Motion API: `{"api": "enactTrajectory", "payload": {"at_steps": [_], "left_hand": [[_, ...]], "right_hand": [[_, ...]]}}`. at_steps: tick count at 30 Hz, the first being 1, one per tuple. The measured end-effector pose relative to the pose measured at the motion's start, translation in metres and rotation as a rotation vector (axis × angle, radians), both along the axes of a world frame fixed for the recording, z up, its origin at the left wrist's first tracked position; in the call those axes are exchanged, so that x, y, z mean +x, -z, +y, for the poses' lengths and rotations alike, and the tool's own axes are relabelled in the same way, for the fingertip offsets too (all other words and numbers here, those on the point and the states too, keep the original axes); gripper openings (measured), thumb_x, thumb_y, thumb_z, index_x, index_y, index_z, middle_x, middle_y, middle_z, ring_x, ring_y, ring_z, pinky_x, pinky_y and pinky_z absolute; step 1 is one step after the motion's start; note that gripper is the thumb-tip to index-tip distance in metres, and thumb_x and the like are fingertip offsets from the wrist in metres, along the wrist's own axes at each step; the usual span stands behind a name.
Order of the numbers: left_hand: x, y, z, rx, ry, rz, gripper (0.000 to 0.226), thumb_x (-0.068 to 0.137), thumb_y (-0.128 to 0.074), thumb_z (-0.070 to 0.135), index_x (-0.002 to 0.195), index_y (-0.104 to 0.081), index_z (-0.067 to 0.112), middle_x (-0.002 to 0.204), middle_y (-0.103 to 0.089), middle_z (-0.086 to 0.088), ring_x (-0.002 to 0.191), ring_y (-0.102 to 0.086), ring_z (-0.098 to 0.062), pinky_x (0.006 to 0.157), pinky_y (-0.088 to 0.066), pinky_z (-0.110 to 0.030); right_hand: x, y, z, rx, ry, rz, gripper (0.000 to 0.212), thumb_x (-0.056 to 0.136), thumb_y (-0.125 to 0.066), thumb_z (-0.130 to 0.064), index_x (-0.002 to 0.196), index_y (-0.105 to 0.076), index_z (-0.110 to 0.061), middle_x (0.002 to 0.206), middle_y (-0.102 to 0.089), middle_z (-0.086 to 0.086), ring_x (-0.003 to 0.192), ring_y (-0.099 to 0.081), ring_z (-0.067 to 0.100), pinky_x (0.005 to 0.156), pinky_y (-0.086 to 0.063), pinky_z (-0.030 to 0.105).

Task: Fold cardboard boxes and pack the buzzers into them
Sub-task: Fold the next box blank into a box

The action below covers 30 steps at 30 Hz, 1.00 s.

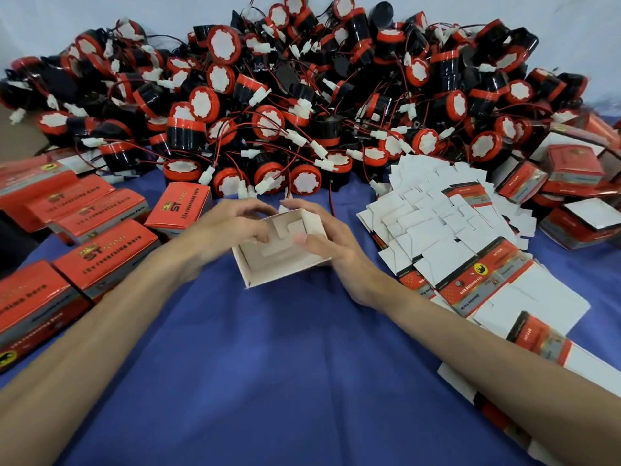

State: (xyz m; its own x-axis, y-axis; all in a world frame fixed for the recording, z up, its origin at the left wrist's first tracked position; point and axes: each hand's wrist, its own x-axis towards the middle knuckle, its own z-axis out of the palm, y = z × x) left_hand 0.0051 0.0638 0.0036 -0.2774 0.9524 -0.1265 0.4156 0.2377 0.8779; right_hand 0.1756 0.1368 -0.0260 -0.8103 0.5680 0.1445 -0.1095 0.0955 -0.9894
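A small cardboard box [268, 267] is held at the centre of the blue cloth, its open end towards me and its white inside showing. My left hand [232, 227] grips its left side with fingers curled over the top edge. My right hand [322, 240] holds the right side, the thumb pressing on an inner flap. No buzzer is inside it. A big heap of red and black buzzers [285, 105] with white connectors and red-black wires lies just behind the box.
Closed red boxes [100, 253] stand in rows at the left. A spread of flat unfolded box blanks [450, 237] lies at the right, with more boxes [571, 176] behind them. Blue cloth [285, 364] covers the table in front.
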Motion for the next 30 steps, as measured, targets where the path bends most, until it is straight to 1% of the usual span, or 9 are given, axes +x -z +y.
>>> {"api": "enactTrajectory", "payload": {"at_steps": [2,4,8,12,14,18,22,25,30], "left_hand": [[-0.001,0.010,-0.001,0.166,0.022,-0.206,0.031,0.070,-0.057,0.029,0.100,-0.068,0.031,0.089,-0.070,0.013,0.094,-0.062,-0.009,0.082,-0.046,-0.025],[0.000,0.025,-0.004,0.439,-0.004,-0.205,0.031,0.083,-0.048,0.036,0.107,-0.064,0.025,0.101,-0.066,0.007,0.105,-0.058,-0.014,0.092,-0.046,-0.027],[0.005,0.038,-0.011,0.838,-0.027,0.434,0.043,0.099,-0.031,0.033,0.104,-0.061,0.003,0.109,-0.050,-0.004,0.108,-0.050,-0.019,0.094,-0.039,-0.035],[0.007,0.023,-0.016,0.943,0.129,0.803,0.064,0.104,-0.020,0.033,0.077,-0.066,-0.003,0.087,-0.063,-0.014,0.082,-0.055,-0.028,0.078,-0.040,-0.041],[0.005,0.009,-0.020,0.895,0.248,0.919,0.062,0.103,-0.022,0.028,0.068,-0.065,0.000,0.079,-0.066,-0.009,0.076,-0.056,-0.027,0.075,-0.040,-0.045],[0.008,-0.034,-0.016,0.618,0.396,0.884,0.046,0.092,-0.034,0.024,0.070,-0.069,0.002,0.077,-0.068,-0.002,0.079,-0.054,-0.022,0.074,-0.044,-0.041],[0.021,-0.057,-0.002,0.112,0.508,1.016,0.031,0.096,-0.045,0.033,0.105,-0.072,0.019,0.093,-0.068,0.005,0.089,-0.057,-0.014,0.084,-0.043,-0.031],[0.027,-0.061,0.001,-0.009,0.489,0.965,0.030,0.100,-0.043,0.034,0.113,-0.068,0.025,0.096,-0.064,0.012,0.091,-0.053,-0.006,0.084,-0.038,-0.018],[0.037,-0.061,0.003,-0.195,0.507,0.952,0.025,0.100,-0.046,0.025,0.116,-0.065,0.021,0.102,-0.065,0.006,0.097,-0.055,-0.011,0.083,-0.039,-0.016]], "right_hand": [[-0.003,0.001,0.000,-0.099,0.033,0.024,0.029,0.085,-0.052,-0.029,0.113,-0.060,-0.030,0.112,-0.062,0.000,0.094,-0.064,0.015,0.067,-0.056,0.030],[-0.005,0.001,0.001,-0.183,0.073,0.029,0.026,0.084,-0.049,-0.034,0.107,-0.062,-0.029,0.111,-0.062,0.005,0.094,-0.063,0.021,0.065,-0.057,0.033],[-0.006,0.001,0.001,-0.224,0.104,0.005,0.026,0.093,-0.044,-0.037,0.109,-0.062,-0.025,0.108,-0.063,0.011,0.092,-0.064,0.026,0.065,-0.058,0.033],[-0.005,-0.002,0.000,-0.228,0.134,-0.022,0.032,0.104,-0.032,-0.029,0.105,-0.063,-0.024,0.102,-0.065,0.014,0.086,-0.064,0.025,0.063,-0.059,0.034],[-0.005,-0.004,-0.001,-0.217,0.133,-0.036,0.032,0.102,-0.035,-0.033,0.099,-0.066,-0.025,0.098,-0.067,0.014,0.082,-0.065,0.024,0.062,-0.059,0.035],[-0.005,-0.005,-0.003,-0.214,0.148,-0.046,0.041,0.099,-0.036,-0.041,0.084,-0.071,-0.026,0.076,-0.071,0.004,0.068,-0.067,0.021,0.055,-0.058,0.032],[-0.004,-0.002,0.000,-0.207,0.187,-0.014,0.050,0.093,-0.035,-0.053,0.085,-0.071,-0.019,0.068,-0.068,0.006,0.056,-0.062,0.020,0.046,-0.052,0.027],[-0.003,0.000,0.002,-0.156,0.205,-0.019,0.057,0.083,-0.031,-0.057,0.096,-0.071,-0.019,0.080,-0.070,0.006,0.065,-0.063,0.023,0.046,-0.051,0.027],[-0.007,0.009,0.003,-0.052,0.287,-0.054,0.066,0.087,-0.026,-0.056,0.099,-0.073,-0.011,0.063,-0.070,-0.005,0.055,-0.064,0.011,0.046,-0.051,0.025]]}}
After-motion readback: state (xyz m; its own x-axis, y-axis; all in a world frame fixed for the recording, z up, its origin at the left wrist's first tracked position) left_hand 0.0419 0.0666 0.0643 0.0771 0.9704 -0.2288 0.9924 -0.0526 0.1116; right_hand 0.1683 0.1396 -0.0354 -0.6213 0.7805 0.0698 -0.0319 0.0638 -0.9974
